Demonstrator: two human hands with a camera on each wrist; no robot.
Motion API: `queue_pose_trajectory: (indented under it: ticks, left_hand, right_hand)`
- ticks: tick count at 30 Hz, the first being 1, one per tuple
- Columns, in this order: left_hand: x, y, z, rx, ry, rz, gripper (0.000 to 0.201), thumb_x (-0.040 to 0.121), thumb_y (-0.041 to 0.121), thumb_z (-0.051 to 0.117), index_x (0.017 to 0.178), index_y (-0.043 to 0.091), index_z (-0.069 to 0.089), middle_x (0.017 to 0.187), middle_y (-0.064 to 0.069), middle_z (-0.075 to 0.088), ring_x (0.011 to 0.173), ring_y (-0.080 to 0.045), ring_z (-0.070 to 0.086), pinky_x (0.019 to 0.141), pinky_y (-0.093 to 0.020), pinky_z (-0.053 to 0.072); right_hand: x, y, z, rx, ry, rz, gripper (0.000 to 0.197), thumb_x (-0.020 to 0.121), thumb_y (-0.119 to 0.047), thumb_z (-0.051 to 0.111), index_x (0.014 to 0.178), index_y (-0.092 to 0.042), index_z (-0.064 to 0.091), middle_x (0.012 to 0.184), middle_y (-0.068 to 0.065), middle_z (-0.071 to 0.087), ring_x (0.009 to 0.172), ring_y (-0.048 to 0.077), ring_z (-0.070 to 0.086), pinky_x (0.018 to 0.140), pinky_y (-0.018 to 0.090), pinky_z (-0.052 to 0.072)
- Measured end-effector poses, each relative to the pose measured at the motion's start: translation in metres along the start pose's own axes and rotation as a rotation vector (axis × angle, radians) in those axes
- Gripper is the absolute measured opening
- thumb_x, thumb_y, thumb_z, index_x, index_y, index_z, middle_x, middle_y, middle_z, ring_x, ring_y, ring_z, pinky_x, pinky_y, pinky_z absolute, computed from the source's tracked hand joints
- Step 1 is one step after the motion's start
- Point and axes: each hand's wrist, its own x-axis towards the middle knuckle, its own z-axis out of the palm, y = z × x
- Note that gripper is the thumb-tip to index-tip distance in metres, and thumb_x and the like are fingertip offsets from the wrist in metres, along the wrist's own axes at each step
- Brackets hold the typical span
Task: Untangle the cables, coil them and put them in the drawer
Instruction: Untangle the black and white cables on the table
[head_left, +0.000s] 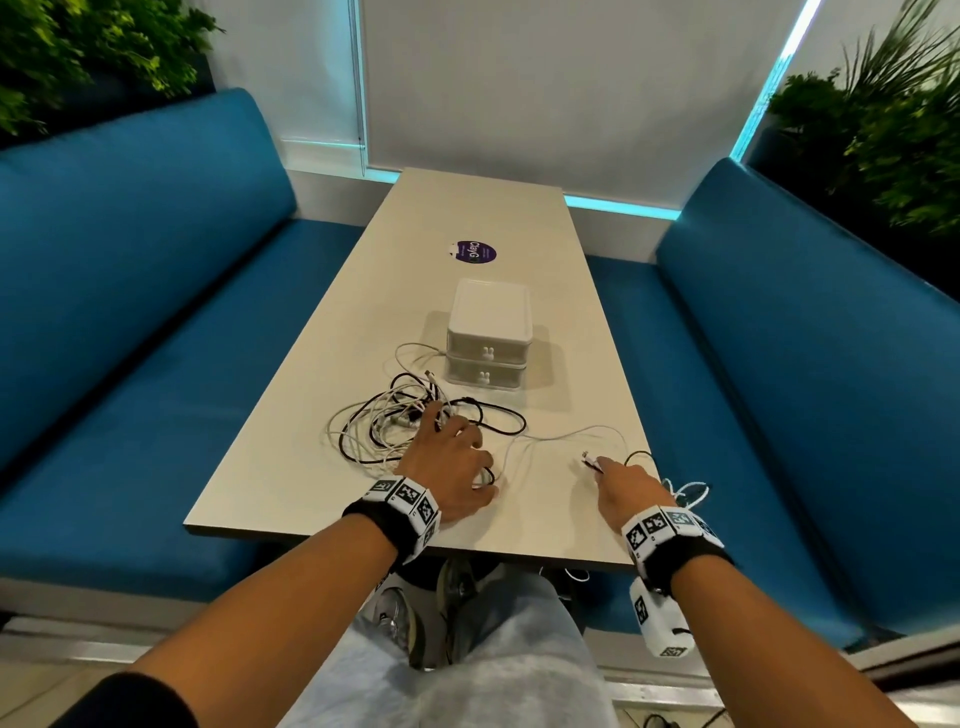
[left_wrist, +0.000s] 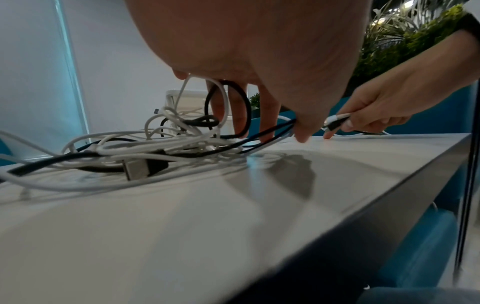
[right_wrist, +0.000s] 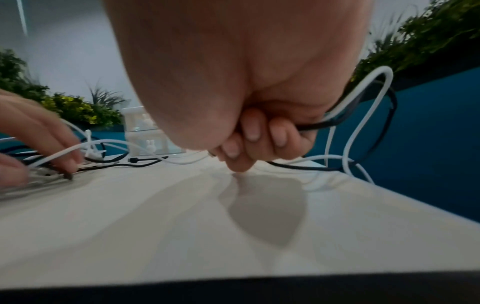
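Both hands on desk: left hand fingers spread, pressing cable tangle; right hand pinches black & white cable ends. Drawer box just behind tangle, both drawers closed.

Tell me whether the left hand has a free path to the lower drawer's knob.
Probably yes. The left hand rests on the cable tangle, just short of the lower drawer knob. Only loose cables lie between, though its fingers are threaded among them.

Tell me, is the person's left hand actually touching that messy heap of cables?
Touching. The left wrist view shows the left hand with its fingers pushed down among loops of the tangled cables.
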Motion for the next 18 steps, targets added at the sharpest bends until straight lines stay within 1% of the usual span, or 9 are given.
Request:
queue_pose_trajectory:
  ticks: [2,4,8,10,13,15,17,18]
  left_hand:
    - [0.0,-0.001,-0.001,0.017,-0.011,-0.018,0.042,0.09,0.054,0.039,0.112,0.033,0.068,0.118,0.008,0.062,0.124,-0.021,0.044,0.113,-0.058,-0.002]
    - [-0.001,-0.003,-0.002,0.028,0.0,-0.044,0.04,0.093,0.047,0.037,0.108,0.03,0.069,0.111,0.007,0.065,0.117,-0.021,0.048,0.113,-0.058,0.002]
    - [-0.001,-0.005,-0.001,0.016,0.021,-0.087,0.036,0.095,0.043,0.035,0.108,0.027,0.065,0.103,0.006,0.068,0.113,-0.022,0.053,0.111,-0.058,0.003]
    - [-0.001,-0.005,-0.001,0.015,0.011,-0.091,0.035,0.097,0.043,0.035,0.111,0.027,0.063,0.104,0.006,0.068,0.114,-0.022,0.052,0.112,-0.059,0.005]
    - [-0.001,-0.003,-0.002,0.015,0.007,-0.099,0.033,0.097,0.04,0.036,0.115,0.027,0.06,0.105,0.006,0.068,0.116,-0.023,0.052,0.113,-0.058,0.007]
    - [-0.001,-0.003,-0.003,-0.012,0.03,-0.128,0.03,0.096,0.035,0.04,0.121,0.027,0.055,0.107,0.006,0.069,0.115,-0.023,0.054,0.114,-0.056,0.011]
    - [0.001,-0.005,-0.005,-0.046,0.076,-0.179,0.033,0.093,0.028,0.046,0.126,0.025,0.049,0.113,0.003,0.066,0.113,-0.025,0.057,0.112,-0.053,0.018]
    - [0.002,-0.007,-0.006,-0.062,0.099,-0.21,0.034,0.093,0.024,0.047,0.127,0.024,0.047,0.117,0.001,0.063,0.11,-0.025,0.058,0.111,-0.051,0.02]
  right_hand:
    - [-0.001,0.01,-0.003,-0.044,-0.024,0.078,0.032,0.099,-0.02,0.031,0.126,-0.017,0.048,0.117,0.013,0.06,0.104,0.032,0.061,0.078,0.039,0.047]
    - [-0.002,0.022,-0.007,-0.056,-0.041,0.174,0.032,0.096,-0.014,0.033,0.123,-0.014,0.05,0.119,0.013,0.059,0.106,0.033,0.06,0.08,0.04,0.047]
    - [-0.002,0.041,-0.009,-0.009,-0.029,0.337,0.028,0.092,-0.012,0.038,0.111,-0.009,0.059,0.117,0.012,0.063,0.102,0.031,0.062,0.076,0.036,0.048]
    - [-0.003,0.042,-0.01,0.0,-0.007,0.363,0.026,0.093,-0.012,0.038,0.108,-0.009,0.059,0.114,0.011,0.062,0.098,0.03,0.062,0.073,0.034,0.046]
    - [-0.003,0.039,-0.014,0.016,0.049,0.366,0.022,0.094,-0.012,0.038,0.104,-0.009,0.058,0.103,0.011,0.061,0.083,0.028,0.055,0.068,0.034,0.043]
    - [-0.003,0.037,-0.018,0.039,0.087,0.369,0.022,0.096,-0.014,0.037,0.105,-0.009,0.057,0.106,0.012,0.061,0.079,0.027,0.05,0.068,0.034,0.041]
    - [-0.002,0.038,-0.02,0.062,0.105,0.371,0.021,0.097,-0.014,0.037,0.106,-0.01,0.056,0.107,0.013,0.06,0.079,0.028,0.05,0.068,0.034,0.043]
    - [0.0,0.04,-0.02,0.072,0.106,0.375,0.021,0.097,-0.014,0.037,0.106,-0.01,0.056,0.106,0.013,0.06,0.08,0.028,0.051,0.068,0.035,0.044]
